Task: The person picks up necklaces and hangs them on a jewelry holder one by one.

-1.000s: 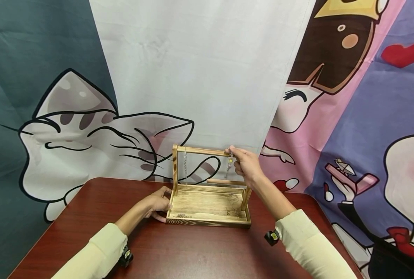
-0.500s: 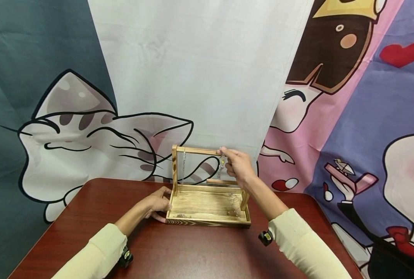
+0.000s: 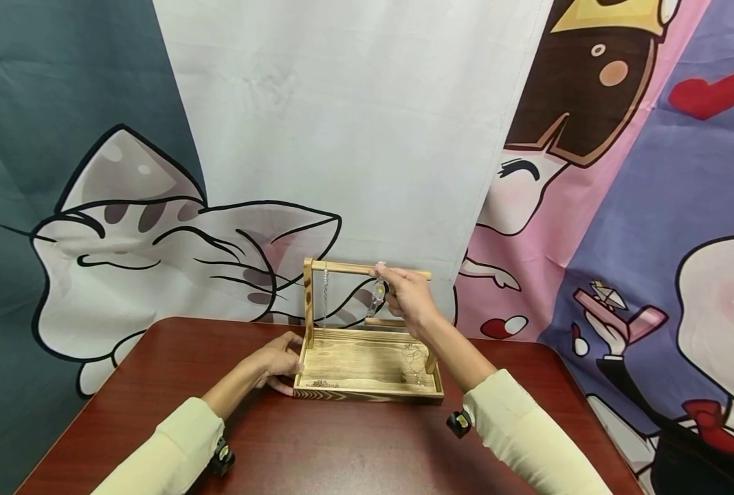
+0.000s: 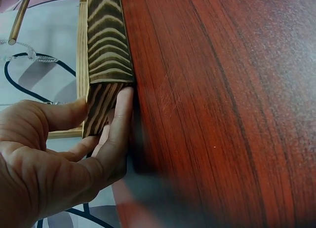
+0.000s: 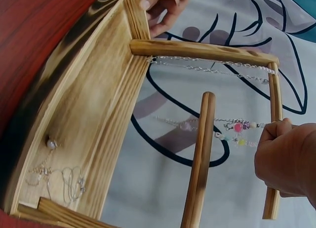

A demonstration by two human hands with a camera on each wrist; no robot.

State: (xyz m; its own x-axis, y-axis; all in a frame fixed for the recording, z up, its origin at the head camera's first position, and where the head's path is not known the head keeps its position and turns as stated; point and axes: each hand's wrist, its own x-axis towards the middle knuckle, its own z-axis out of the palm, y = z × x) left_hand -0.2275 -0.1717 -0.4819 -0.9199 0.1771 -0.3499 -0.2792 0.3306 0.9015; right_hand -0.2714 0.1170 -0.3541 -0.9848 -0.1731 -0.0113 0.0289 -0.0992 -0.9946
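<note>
A wooden jewelry stand (image 3: pixel 398 396) has a shallow tray with an upper bar (image 3: pixel 348 267) and a lower bar (image 5: pixel 200 159) above it. My left hand (image 3: pixel 278 361) grips the tray's left end, thumb on the rim and fingers underneath in the left wrist view. At the upper bar, my right hand (image 3: pixel 407 295) pinches a beaded necklace (image 5: pixel 238 127) with pink and yellow beads; its lower part hangs loose. The pinching fingertips are partly hidden in the right wrist view. A silver chain necklace (image 3: pixel 326 292) hangs from the upper bar near the left post (image 3: pixel 308 302).
Inside the tray, thin chains with a pearl-like bead (image 5: pixel 52 144) lie at the right end. A small heap of jewelry (image 3: pixel 321 383) sits at the front left. The stand rests on a reddish-brown table (image 3: pixel 367 447), before a printed cartoon cloth (image 3: pixel 354 137).
My right hand has moved left along the upper bar with the beaded necklace, uncovering the bar's right end. My left hand has stayed on the tray.
</note>
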